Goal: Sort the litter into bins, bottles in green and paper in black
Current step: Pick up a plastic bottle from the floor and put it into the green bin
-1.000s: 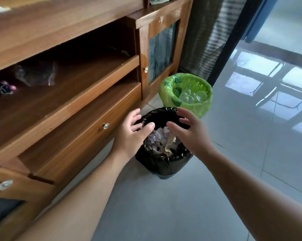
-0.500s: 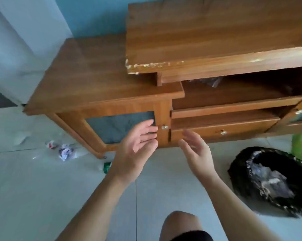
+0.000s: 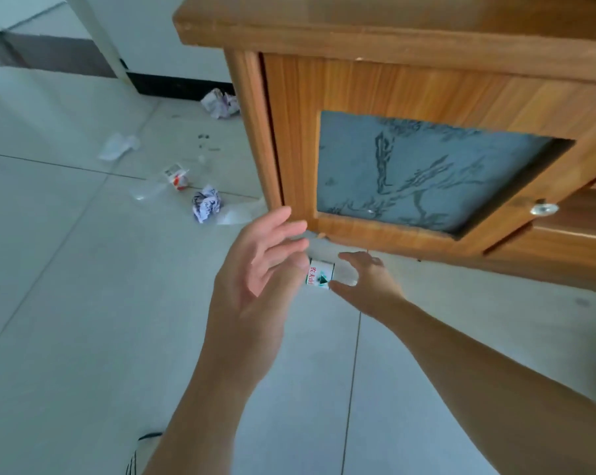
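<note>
Bottle [image 3: 320, 275] lay on floor by cabinet [image 3: 426, 90]. I noted R hand [image 3: 368, 286] curled round it, contact unclear; L hand [image 3: 255, 269] spread, empty. Paper [image 3: 206, 204] at 10 o'clock.

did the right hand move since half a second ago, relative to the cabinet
Yes. The right hand has dropped from in front of the cabinet door to floor level below it, reaching the bottle.

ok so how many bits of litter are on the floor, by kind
plastic bottles: 3 (labelled bottle between the hands, red-label bottle, clear bottle)
crumpled paper: 2 (paper ball, far paper ball)
flat clear wrapper or bag: 1, kind unclear
total: 6
</note>
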